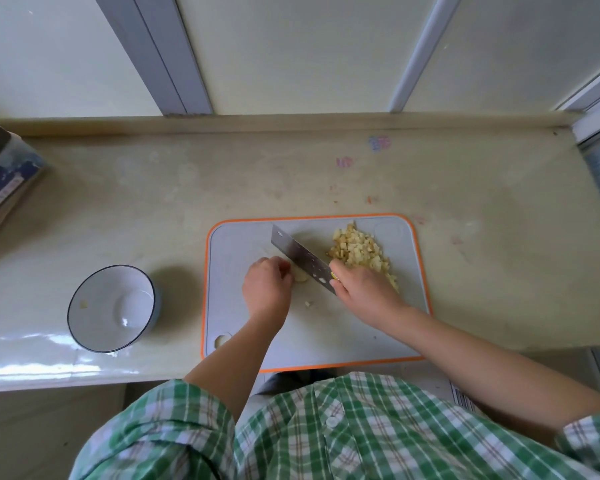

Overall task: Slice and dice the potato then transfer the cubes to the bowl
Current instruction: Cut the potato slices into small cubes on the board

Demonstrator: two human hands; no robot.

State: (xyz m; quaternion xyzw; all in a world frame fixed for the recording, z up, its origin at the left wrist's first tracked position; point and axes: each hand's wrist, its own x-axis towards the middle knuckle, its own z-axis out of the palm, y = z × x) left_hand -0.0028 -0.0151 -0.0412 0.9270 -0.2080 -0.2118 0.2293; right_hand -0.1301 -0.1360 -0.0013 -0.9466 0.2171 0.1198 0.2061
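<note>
On the grey cutting board with an orange rim [361, 341] my left hand [267, 289] curls its fingers over a small pale potato piece [300, 277]. My right hand [364, 291] grips the handle of a cleaver [300, 258], whose blade lies against that piece and points up-left. A heap of diced potato cubes [359, 252] lies at the board's far right, just beyond my right hand. A stray cube [309, 303] rests between my hands. The white bowl with a dark rim [113, 308] stands left of the board and holds one small bit.
The board lies on a pale counter [187, 188] that ends at a wall ledge behind. A dark box [0, 181] sits at the far left edge. A potato scrap [222, 340] fills the board's handle hole. The counter's front edge runs just below the bowl.
</note>
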